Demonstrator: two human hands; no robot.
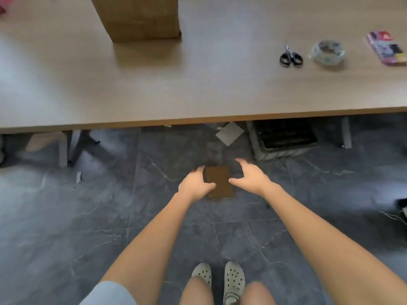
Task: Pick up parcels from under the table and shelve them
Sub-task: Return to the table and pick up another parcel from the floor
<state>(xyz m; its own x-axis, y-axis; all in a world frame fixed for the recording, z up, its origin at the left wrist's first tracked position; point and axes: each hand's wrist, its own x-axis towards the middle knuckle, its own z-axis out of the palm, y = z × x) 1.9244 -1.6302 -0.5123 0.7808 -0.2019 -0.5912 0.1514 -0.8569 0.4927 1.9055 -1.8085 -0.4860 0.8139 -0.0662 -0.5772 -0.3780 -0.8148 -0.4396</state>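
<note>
Your left hand (195, 186) covers the left edge of the small brown parcel (220, 182), grip unclear, right hand (250, 176) spread just beside it, near the table (198, 95).

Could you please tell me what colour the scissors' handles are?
Black handles on the scissors, seen in the head view.

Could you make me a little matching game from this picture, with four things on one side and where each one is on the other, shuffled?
Things:
1. scissors
2. small brown parcel
3. big cardboard box
4. dark crate

Places:
A. on the floor between the left hand and the right hand
B. standing at the far side of the table
C. under the table's near edge, on the floor
D. on the table, beside the roll of tape

Pairs: 1-D, 2-A, 3-B, 4-C
</note>
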